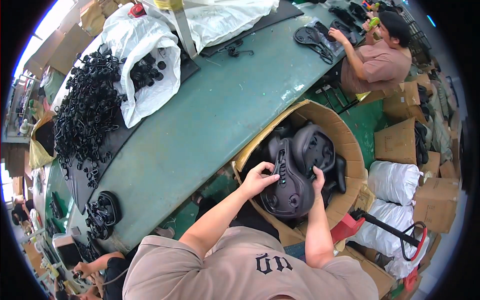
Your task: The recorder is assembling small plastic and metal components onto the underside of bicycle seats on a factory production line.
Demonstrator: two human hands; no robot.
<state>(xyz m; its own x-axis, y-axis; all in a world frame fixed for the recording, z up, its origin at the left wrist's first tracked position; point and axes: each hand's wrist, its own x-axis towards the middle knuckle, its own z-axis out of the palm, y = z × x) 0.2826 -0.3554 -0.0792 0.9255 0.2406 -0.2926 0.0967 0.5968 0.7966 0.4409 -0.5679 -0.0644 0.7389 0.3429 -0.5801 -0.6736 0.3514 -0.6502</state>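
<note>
A black bicycle saddle (287, 192), its underside turned up, is held over a round-walled cardboard box (352, 200). The fingers of my left hand (259, 180) curl over its left edge, the thumb lying on the underside near the middle slot. My right hand (318, 181) grips the right edge, its thumb pointing up and the other fingers hidden beneath. Just beyond lies another black saddle (315, 147) among several more inside the box; parts of these are covered by the held one.
Left of the box runs a long green table (175, 145). A heap of black plastic parts (85, 110) and a white sack (150, 95) occupy its far left. A co-worker (382, 62) sits at the far right. White bundles (395, 182) and cartons (435, 205) stand at right, near a black-and-red handle (395, 232).
</note>
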